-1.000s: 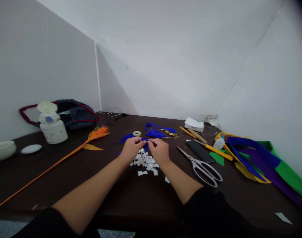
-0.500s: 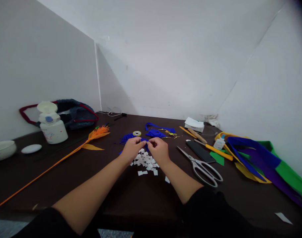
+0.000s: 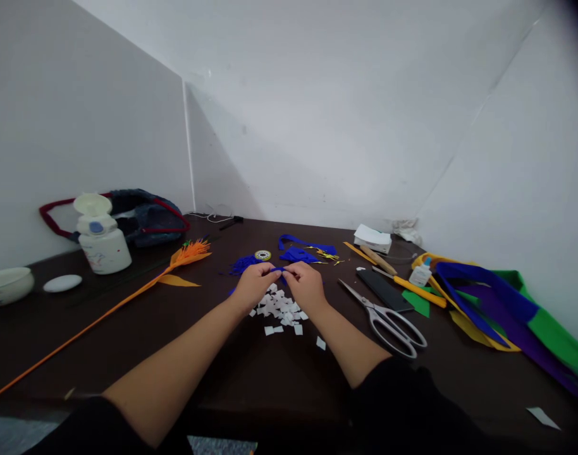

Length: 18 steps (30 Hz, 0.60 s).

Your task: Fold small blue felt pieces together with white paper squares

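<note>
My left hand [image 3: 255,284] and my right hand [image 3: 304,284] pinch a small piece of blue fabric [image 3: 279,270] between them, one at either end. Most of the piece hides behind my fingers. Below my hands lies a pile of small white paper squares [image 3: 277,306]. Just past my left hand are a heap of blue fringe [image 3: 244,264] and a round spool [image 3: 263,255]. Behind my right hand lie blue fabric scraps [image 3: 298,254] and yellow stamens [image 3: 327,254].
Open scissors [image 3: 384,316], a dark flat case [image 3: 382,291], an orange-handled cutter [image 3: 419,292], a glue bottle [image 3: 420,273] and coloured fabric [image 3: 498,309] lie right. Left are an orange flower [image 3: 189,253], a white bottle [image 3: 104,246], a bowl [image 3: 7,287] and a denim bag [image 3: 151,221].
My fingers have shifted slightly, and the blue fabric between them now looks narrower and more stretched. The objects on the table stay where they were.
</note>
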Tool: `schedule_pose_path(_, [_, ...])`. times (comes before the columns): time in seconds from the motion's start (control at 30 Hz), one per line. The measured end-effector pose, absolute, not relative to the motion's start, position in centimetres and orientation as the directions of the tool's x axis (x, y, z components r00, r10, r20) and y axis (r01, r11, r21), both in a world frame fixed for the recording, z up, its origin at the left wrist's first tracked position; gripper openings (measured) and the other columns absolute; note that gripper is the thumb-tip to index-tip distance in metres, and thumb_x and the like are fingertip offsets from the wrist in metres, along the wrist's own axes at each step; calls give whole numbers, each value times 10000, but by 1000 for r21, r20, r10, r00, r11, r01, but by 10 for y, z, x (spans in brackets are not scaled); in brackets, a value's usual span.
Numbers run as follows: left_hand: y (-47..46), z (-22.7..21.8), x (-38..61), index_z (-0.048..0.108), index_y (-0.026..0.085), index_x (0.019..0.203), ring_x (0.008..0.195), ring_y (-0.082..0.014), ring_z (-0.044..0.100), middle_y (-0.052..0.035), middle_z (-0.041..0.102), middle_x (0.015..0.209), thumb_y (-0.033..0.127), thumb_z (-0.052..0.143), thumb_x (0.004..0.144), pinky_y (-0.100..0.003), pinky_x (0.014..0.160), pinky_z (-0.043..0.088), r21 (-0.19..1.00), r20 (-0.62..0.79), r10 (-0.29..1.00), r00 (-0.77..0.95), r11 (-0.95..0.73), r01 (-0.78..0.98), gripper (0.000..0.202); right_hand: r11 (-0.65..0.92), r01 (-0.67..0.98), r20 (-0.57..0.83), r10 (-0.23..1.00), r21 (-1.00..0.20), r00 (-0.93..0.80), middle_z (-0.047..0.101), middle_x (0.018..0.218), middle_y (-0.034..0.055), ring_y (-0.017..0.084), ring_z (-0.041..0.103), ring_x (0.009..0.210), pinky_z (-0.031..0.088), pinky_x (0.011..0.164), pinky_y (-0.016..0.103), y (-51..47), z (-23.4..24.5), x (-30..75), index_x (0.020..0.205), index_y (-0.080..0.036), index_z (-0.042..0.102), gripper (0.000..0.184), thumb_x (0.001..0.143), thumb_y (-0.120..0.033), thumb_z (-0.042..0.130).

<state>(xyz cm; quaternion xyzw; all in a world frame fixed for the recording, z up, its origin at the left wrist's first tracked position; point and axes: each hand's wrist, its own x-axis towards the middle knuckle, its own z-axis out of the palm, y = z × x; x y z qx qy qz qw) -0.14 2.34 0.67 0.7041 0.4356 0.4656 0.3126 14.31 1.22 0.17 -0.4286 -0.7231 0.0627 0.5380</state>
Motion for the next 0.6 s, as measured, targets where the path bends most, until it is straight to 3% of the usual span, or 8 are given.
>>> schedule_pose_path(0.17, [19,11,-3,585,141,648,506,-93,389,34,455,527,378,507,673,-211,484,293,853,368,904,220,-422,309,250,523,477,609,793,-706,33,609,678,12,136,549,634,436,621,255,16,2,143,664,-179,619,95,646,-256,565])
schedule_pose_path(0.3, [18,12,-4,595,141,646,527,-102,422,27,490,541,341,518,658,-217,511,319,863,358,906,223,-413,291,214,477,407,521,853,-779,-3,602,627,-3,127,532,591,420,576,241,14,6,144,640,-170,598,97,611,-261,584])
schedule_pose_path(0.6, [13,15,-4,591,130,716,543,-110,469,6,548,603,364,572,631,-224,517,344,849,341,882,324,-437,297,249,475,388,480,873,-790,-93,564,584,-23,106,494,552,378,502,209,17,3,150,643,-156,555,144,568,-268,606])
